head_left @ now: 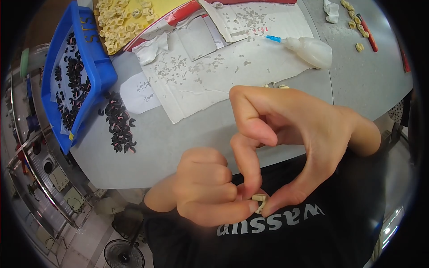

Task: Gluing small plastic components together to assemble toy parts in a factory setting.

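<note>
A small cream piece (261,199) is held at the fingertips, below the table edge and in front of the dark shirt (192,243). From the middle of the left hand (203,187), it is located between 3 and 4 o'clock; from the right hand (313,143), at 7 o'clock. The left hand is curled, its thumb tip against the piece. The right hand is looped, the piece contacted by its thumb. Neither hand is nearer. The long axis cannot be determined, being partly covered. Black curved pieces (119,123) are placed at 10 o'clock, a squeeze bottle (315,52) at 1 o'clock.
</note>
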Action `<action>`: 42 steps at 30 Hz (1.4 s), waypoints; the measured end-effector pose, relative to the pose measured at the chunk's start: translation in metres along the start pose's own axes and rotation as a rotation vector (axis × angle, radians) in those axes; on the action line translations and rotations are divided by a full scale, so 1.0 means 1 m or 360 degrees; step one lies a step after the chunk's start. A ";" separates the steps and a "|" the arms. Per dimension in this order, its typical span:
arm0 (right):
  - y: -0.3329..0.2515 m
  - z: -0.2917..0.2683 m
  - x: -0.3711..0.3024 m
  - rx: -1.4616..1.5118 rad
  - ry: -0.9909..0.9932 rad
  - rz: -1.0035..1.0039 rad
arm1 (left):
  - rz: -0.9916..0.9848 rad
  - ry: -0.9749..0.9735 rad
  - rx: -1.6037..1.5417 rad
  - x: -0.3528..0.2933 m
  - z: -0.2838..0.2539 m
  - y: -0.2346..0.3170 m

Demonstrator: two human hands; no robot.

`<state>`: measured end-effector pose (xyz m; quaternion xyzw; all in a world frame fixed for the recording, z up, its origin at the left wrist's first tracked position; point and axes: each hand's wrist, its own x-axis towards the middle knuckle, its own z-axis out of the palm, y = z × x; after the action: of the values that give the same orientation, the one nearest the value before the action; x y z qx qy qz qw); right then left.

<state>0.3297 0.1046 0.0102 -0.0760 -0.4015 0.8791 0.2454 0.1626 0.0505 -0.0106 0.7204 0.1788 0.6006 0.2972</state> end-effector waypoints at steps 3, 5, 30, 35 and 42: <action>0.001 0.004 0.001 0.0075 0.0127 -0.0062 | -0.0330 0.0125 -0.0233 0.006 0.005 -0.001; -0.001 0.002 0.002 0.0047 0.0235 -0.0097 | -0.0660 0.0247 -0.0455 0.012 0.007 0.001; -0.006 -0.012 0.009 -0.1691 0.0284 -0.0951 | -0.1688 0.0275 -0.1389 0.019 -0.013 -0.002; -0.003 -0.008 0.007 -0.1878 0.0319 -0.0939 | -0.1743 0.0191 -0.1304 0.013 -0.017 -0.004; -0.005 0.004 0.006 -0.2421 0.0460 -0.0869 | -0.1863 0.0267 -0.1339 0.015 -0.010 -0.007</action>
<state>0.3250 0.1078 0.0173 -0.2338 -0.8565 0.2572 0.3816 0.1565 0.0668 -0.0028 0.2828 0.3111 0.4142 0.8073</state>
